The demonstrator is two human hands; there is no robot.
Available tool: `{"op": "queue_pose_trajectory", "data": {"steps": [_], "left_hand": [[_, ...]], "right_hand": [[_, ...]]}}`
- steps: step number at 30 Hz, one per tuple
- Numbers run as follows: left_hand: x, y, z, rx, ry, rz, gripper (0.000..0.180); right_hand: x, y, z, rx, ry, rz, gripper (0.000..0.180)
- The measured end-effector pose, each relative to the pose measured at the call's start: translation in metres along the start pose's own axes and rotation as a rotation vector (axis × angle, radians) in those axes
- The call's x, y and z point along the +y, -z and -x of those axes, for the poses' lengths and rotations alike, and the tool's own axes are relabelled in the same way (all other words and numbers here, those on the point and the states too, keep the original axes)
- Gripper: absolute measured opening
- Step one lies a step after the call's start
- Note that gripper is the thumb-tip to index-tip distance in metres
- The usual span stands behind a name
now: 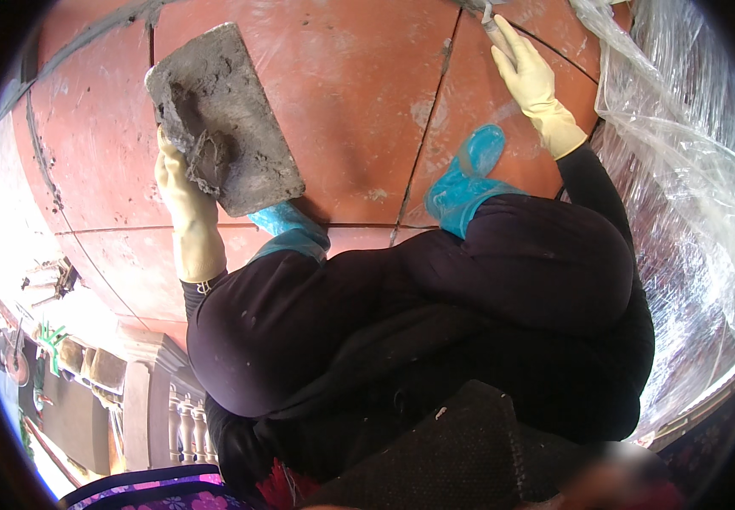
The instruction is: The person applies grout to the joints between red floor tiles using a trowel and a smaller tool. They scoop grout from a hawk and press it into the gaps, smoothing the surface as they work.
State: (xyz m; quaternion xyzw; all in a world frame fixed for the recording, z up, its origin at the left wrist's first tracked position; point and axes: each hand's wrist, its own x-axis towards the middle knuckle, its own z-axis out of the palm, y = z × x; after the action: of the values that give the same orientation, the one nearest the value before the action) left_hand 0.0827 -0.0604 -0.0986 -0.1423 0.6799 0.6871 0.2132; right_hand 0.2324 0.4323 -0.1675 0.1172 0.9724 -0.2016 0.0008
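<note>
My left hand (182, 200), in a cream rubber glove, grips the left edge of a grey rectangular mortar board (261, 140); its fingers are partly hidden beneath. Wet grey mortar (206, 153) is heaped along the board's left side, with a thin smear over the rest. At the upper right, my right hand (531, 81), gloved alike, is closed round the handle of a small trowel (498, 36). The trowel's metal neck points to the far edge of the view, where its blade cannot be made out. Below the hand are reddish-orange floor tiles (359, 102).
Dark open joints run between the tiles; grey mortar (96, 32) fills some at the far left. My blue boots (467, 183) stand on the tiles near both hands. Crumpled clear plastic sheeting (682, 144) lies along the right. A balustrade (187, 425) stands at the lower left.
</note>
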Motion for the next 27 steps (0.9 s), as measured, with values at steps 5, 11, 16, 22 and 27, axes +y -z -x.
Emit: {"op": "queue_pose_trajectory", "data": {"steps": [5, 11, 16, 22, 27], "left_hand": [[0.001, -0.001, -0.001, -0.002, -0.004, -0.014, 0.074], [0.004, 0.000, 0.000, 0.001, -0.001, -0.033, 0.077], [0.004, 0.000, 0.000, 0.028, 0.013, -0.035, 0.084], [0.001, 0.004, 0.004, 0.089, -0.017, 0.032, 0.073], [-0.006, 0.002, 0.000, 0.093, -0.014, -0.003, 0.074]], "right_hand": [[-0.021, 0.046, -0.035, -0.307, -0.267, -0.277, 0.053], [-0.054, 0.112, -0.104, -0.722, -0.219, -0.166, 0.048], [-0.055, 0.115, -0.147, -0.912, -0.126, -0.127, 0.050], [-0.036, 0.122, -0.162, -0.977, -0.109, 0.085, 0.048], [0.001, 0.115, -0.145, -0.948, -0.088, 0.102, 0.047]]}}
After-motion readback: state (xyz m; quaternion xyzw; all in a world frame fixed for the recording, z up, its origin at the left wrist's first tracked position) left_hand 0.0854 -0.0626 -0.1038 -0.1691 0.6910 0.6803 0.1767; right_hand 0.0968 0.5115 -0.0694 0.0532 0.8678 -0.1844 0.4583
